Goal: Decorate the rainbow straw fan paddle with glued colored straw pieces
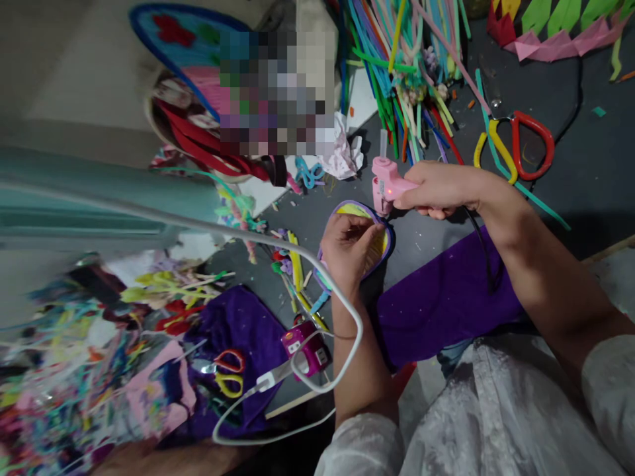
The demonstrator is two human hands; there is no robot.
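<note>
Dark tabletop (417, 239) beneath pink glue gun (385, 184) and pipe cleaners (381, 64).

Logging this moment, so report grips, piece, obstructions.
Right grip holding glue gun, nozzle down near piece. Left grip on piece. White cable crossing before left forearm.

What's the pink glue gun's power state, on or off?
Apparently on: a small orange light glows on the pink glue gun, held in the right hand. Whether it is hot, cannot tell.
</note>
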